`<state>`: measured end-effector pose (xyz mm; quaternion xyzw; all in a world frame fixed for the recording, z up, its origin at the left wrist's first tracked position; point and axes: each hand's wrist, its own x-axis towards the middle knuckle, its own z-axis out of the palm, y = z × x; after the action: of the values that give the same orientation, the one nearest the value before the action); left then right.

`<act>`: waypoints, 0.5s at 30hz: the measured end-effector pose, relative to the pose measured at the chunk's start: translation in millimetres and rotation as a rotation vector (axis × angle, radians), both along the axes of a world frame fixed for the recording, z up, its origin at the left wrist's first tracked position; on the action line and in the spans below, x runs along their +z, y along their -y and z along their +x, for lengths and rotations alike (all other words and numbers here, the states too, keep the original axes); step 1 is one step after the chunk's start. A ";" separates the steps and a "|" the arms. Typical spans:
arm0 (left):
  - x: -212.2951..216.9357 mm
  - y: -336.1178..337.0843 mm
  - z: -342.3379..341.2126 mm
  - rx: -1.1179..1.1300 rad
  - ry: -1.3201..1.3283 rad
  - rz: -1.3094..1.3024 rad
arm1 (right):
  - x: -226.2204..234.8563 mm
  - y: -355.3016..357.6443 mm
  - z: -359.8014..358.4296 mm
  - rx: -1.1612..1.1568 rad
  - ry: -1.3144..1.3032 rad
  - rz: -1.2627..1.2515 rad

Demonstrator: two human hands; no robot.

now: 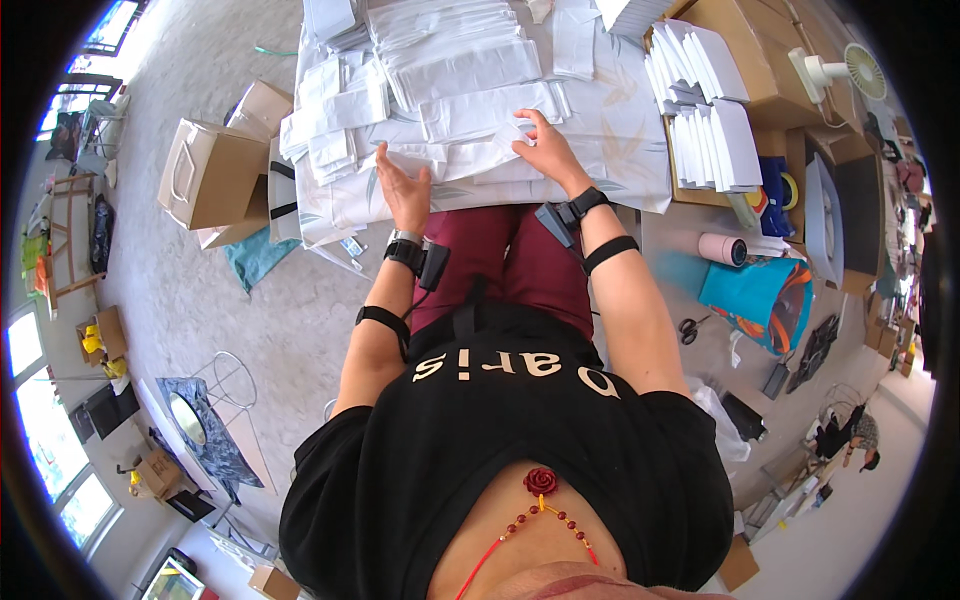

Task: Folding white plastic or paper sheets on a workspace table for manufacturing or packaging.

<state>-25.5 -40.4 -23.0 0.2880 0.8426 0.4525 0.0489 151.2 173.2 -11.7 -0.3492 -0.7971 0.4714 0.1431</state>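
On the cloth-covered table (pixel 635 180) in front of me lie many flat, folded white paper pieces (pixel 465 75) in overlapping piles. One narrow white paper strip (pixel 465 160) lies along the near edge, between my two hands. My left hand (pixel 403 192) stands upright at its left end, fingers stretched out and thumb apart, and seems to touch its end. At the strip's right side, my right hand (pixel 550 152) has its thumb and forefinger around a raised white paper flap (pixel 512 136). Its other fingers are curled or partly hidden.
White folded paper stacks (pixel 715 145) stand in a carton right of the table, near a small fan (pixel 865 70). A pink cup (pixel 722 249), a blue bag (pixel 755 300) and scissors (pixel 690 328) are at my right. Cardboard boxes (pixel 215 175) stand at the left.
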 end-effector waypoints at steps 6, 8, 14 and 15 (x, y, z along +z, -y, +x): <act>1.4 0.6 0.4 -0.006 -0.004 0.012 | 2.3 -1.4 -10.4 0.107 0.086 0.096; 1.9 1.6 -0.1 -0.009 -0.011 0.014 | 2.9 -0.5 -6.6 0.105 0.076 0.082; 2.0 1.5 -0.6 -0.007 -0.007 0.016 | -0.6 14.0 19.5 -0.047 0.035 -0.003; 2.9 1.2 -0.3 -0.005 0.003 0.010 | -0.4 15.2 23.7 -0.074 0.048 -0.075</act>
<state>-25.8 -41.6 -20.1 0.2894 0.8395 0.4571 0.0500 174.9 158.0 -12.2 -0.3950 -0.7686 0.4867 0.1280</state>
